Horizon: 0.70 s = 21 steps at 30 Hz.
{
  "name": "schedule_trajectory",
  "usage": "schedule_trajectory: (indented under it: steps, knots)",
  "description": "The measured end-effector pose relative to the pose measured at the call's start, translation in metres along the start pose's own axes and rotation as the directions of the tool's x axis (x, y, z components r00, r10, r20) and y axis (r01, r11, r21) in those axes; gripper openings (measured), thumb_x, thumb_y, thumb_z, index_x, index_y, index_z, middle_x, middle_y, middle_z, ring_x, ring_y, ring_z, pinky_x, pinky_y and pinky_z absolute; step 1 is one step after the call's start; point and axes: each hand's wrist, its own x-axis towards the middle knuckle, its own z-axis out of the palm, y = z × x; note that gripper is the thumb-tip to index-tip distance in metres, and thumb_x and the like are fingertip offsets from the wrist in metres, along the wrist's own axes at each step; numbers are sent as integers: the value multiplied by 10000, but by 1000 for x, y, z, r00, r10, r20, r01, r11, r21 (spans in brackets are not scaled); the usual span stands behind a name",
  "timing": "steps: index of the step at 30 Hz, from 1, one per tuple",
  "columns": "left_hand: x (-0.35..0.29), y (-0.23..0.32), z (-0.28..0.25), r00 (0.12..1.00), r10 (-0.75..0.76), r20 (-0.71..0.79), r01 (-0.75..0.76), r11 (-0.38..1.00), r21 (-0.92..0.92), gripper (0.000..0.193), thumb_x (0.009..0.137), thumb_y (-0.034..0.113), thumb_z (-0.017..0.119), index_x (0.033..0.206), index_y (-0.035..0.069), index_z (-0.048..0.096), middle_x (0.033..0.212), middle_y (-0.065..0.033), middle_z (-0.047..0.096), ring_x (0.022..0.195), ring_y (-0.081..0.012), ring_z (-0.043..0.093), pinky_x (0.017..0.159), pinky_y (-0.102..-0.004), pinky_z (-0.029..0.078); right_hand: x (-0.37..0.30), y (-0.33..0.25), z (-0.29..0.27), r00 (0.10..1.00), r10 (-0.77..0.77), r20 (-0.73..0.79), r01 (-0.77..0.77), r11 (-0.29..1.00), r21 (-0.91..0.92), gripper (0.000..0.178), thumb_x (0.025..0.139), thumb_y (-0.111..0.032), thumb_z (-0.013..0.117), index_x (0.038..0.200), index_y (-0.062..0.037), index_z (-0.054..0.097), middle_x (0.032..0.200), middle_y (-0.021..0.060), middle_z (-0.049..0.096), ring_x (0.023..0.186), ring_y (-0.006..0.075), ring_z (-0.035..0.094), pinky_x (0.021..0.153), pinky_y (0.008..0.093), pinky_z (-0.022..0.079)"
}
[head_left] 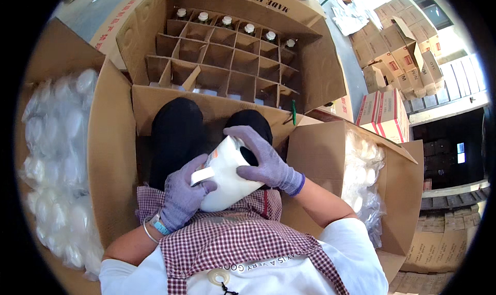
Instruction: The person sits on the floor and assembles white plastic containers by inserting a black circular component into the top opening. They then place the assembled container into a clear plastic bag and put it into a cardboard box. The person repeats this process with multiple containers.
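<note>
White jug (227, 187): held above the checked apron (222, 243), between both hands; its long axis seems to be laid from 7 toward 1 o'clock, if 12 o'clock is taken as straight ahead of the person.
Dark mouth (249, 156): turned toward about 2 o'clock, so it is nearer to the right hand (266, 165) than to the left hand (181, 196).
Left hand: bent around the white handle (202, 176); from here, the jug body is found at 3 o'clock.
Right hand: curved over the mouth end, with the rim gripped by its fingers; from here, the body is found at 8 o'clock.
Underside: hidden; whether the apron is touched by it cannot be told.
Divided carton (323, 62): placed at 12 o'clock, with white-capped bottles (227, 21) stood in its farthest row.
Wrapped goods: kept in cartons at 9 o'clock (57, 140) and 3 o'clock (361, 176).
</note>
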Motion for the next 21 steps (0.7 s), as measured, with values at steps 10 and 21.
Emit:
schedule_trajectory:
  steps: [10,21]
  knots:
    - [38,-5,-35,998,-67,19,69,901,-428,680,851,273,771,1414,-8,512,1179,-90,672,1039,-128,612,926,-290,504,54,183,-167,551,675,-490,-769,184,-612,671,798,-622,645,1134,-46,718,1225,221,657,1133,352,642,964,434,508]
    - [88,-28,-46,845,-27,533,364,760,-539,683,787,312,838,1335,-4,580,1131,-47,689,976,-112,643,885,-271,522,32,10,-144,968,-196,-156,175,975,-137,124,887,-96,676,976,-67,596,1072,71,639,979,187,617,866,307,502]
